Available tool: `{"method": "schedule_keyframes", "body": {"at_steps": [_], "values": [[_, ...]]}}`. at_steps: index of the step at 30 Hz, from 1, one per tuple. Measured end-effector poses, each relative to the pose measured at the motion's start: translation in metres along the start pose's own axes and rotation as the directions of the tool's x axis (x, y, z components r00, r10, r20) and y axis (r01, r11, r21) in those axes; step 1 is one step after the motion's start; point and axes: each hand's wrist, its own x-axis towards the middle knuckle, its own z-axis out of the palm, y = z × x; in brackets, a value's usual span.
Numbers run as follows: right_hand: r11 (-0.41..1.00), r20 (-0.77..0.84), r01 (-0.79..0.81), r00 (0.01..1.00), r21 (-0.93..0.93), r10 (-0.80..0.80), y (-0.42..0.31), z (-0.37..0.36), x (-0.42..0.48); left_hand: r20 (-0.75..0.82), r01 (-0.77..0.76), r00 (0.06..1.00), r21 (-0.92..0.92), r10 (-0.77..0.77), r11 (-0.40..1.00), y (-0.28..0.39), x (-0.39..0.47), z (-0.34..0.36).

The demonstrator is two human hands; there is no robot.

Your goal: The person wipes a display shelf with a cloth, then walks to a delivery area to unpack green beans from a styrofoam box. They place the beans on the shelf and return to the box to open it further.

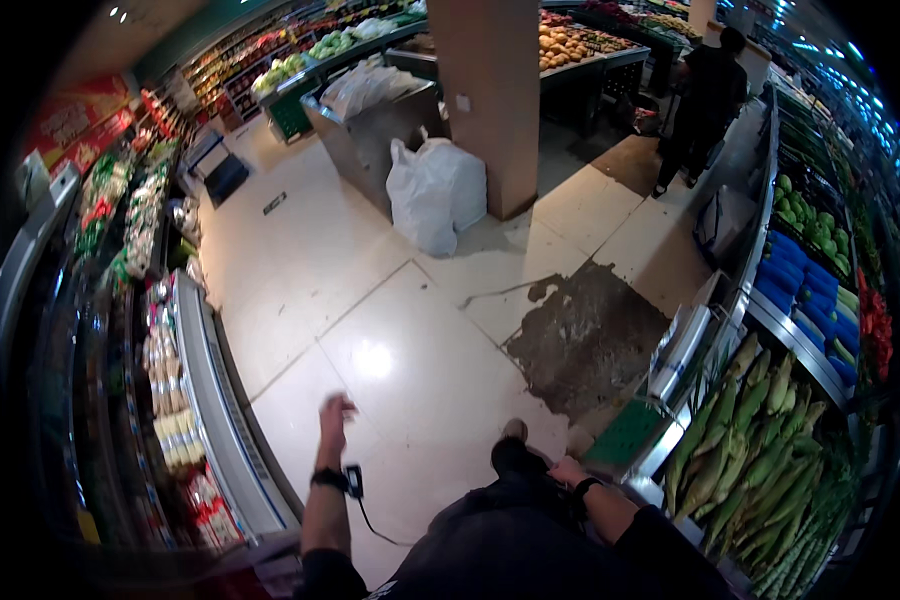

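My left hand (337, 412) hangs over the pale tiled floor with its fingers partly bent and nothing visible in it; a dark wrist strap with a small device and a cable is on that arm. Near my body, my right hand (568, 471) is curled beside my dark trouser leg, a dark band at its wrist. Whether that hand holds something cannot be made out. To its right lie ears of corn in green husks (757, 457) on a produce shelf. A refrigerated display case (221, 420) with packaged food runs along my left side.
Broken brown flooring (585, 337) lies ahead on the right. A stuffed white plastic bag (435, 191) rests against a pillar (487, 105) and a metal bin (360, 142). A person in dark clothes (709, 97) stands farther up the aisle. A flat trolley (225, 178) is at the left.
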Motion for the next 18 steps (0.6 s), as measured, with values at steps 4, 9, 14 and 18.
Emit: {"method": "schedule_keyframes", "body": {"at_steps": [4,9,14,18], "values": [[0.993,-0.017,0.090,0.996,-0.074,-0.092,-0.040,-0.102,0.077,-0.019,0.345,0.926,-0.360,-0.377,0.867,-0.121,-0.029,-0.009],[0.985,-0.009,-0.166,0.986,-0.054,0.165,-0.034,-0.173,0.142,-0.113,0.791,0.594,-0.101,-0.797,0.604,-0.152,-0.088,0.026],[0.951,0.008,-0.306,0.952,0.051,0.306,0.023,-0.222,0.235,-0.114,0.782,0.612,-0.062,-0.783,0.620,-0.085,0.075,0.148],[0.920,0.013,-0.392,0.920,0.023,0.392,-0.007,-0.343,0.262,-0.109,0.754,0.648,-0.048,-0.754,0.655,-0.058,0.227,0.238]]}}
